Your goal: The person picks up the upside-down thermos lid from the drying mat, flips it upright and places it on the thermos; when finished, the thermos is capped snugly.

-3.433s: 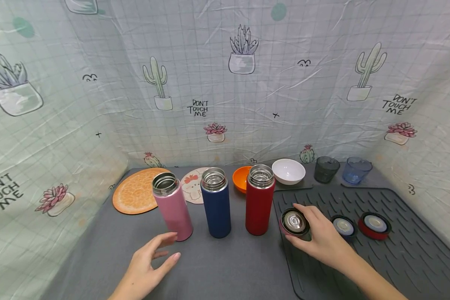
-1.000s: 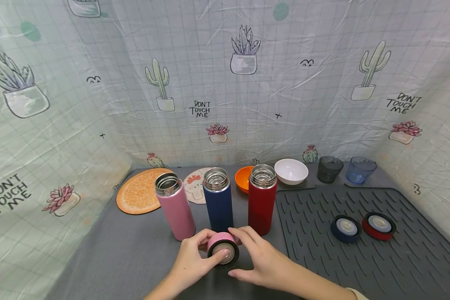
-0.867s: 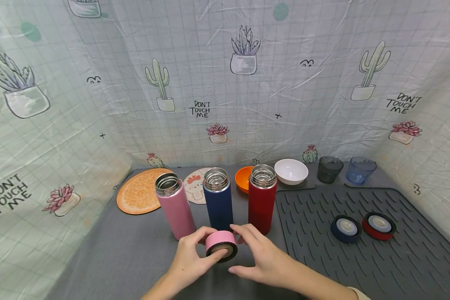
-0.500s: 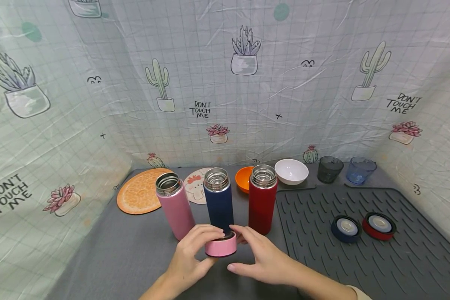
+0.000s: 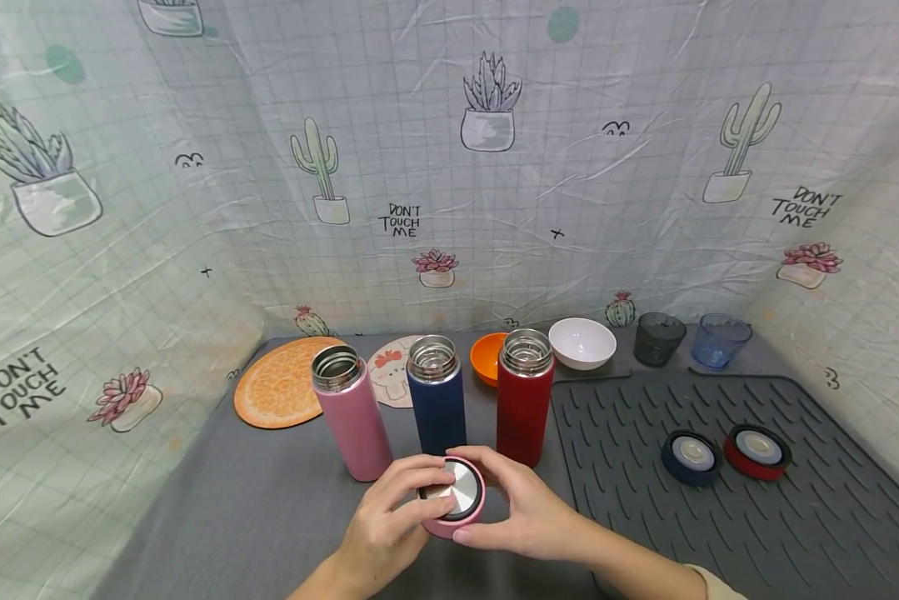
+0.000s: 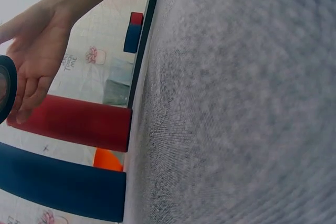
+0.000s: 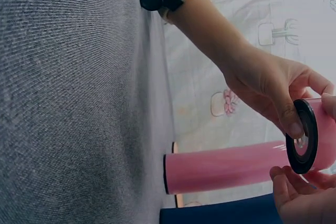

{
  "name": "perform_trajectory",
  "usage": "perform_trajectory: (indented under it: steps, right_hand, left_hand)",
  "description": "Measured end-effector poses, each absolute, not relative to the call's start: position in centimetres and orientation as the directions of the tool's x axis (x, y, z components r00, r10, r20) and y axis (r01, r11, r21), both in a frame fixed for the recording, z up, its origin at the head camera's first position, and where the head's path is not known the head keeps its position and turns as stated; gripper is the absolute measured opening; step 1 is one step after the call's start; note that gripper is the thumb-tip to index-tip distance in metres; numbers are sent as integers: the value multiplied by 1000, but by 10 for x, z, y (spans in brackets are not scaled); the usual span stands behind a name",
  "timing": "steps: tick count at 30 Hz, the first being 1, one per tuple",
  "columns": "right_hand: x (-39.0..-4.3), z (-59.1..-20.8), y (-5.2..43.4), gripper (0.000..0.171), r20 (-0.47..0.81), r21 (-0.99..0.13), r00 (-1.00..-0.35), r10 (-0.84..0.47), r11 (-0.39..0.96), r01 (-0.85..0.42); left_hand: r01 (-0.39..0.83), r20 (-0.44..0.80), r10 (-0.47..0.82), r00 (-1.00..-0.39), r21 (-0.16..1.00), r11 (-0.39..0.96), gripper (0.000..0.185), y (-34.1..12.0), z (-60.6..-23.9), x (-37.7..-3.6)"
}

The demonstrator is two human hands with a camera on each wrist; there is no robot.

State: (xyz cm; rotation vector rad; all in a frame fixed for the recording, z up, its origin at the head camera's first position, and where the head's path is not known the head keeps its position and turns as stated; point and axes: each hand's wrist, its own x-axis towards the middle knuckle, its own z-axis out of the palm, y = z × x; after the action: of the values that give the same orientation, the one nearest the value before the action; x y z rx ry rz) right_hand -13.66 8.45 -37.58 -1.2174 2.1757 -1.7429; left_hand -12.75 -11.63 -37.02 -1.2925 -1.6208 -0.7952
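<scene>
Both hands hold a pink lid just above the grey table, in front of the bottles. Its black rim and shiny metal disc face up towards me. My left hand pinches it from the left and my right hand curls round its right side. Behind it stand three open bottles: pink bottle, blue bottle, red bottle. The right wrist view shows the pink lid edge-on in the left hand, with the pink bottle beyond. The left wrist view shows the right hand.
A dark ribbed mat on the right carries a blue lid and a red lid. Along the back stand an orange plate, a bunny coaster, an orange bowl, a white bowl and two cups.
The right hand carried the pink lid from the mat to the front of the bottles, where the left hand joined it. In the last second both hands turned it over, metal disc upward.
</scene>
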Motion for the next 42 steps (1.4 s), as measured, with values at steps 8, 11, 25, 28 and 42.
perform_trajectory:
  steps: [8,11,25,28,42]
  right_hand:
    - [-137,-377,82,61,472,-819,-631,-615,-42,-572]
    - [-137,-377,82,60,504,-796,-615,-607,-48,-604]
    - [-149,-345,81,63,518,-805,-668,-534,-41,-591]
    - [-153,-334,78,64,522,-807,-678,-517,-42,-589]
    - [-161,-300,40,72,610,-752,-647,-458,-76,-655]
  left_hand:
    - [979,918,396,-14,-69,194,14,-114,-366,-127]
    - [978,916,400,-15,-71,199,13,-115,-364,-127]
    - [901,975,220,-28,-71,428,35,-144,-326,-136]
    - [861,991,111,-71,5,509,40,-151,-316,-136]
    - [493,492,-154,-857,869,37,85,-205,-337,-178]
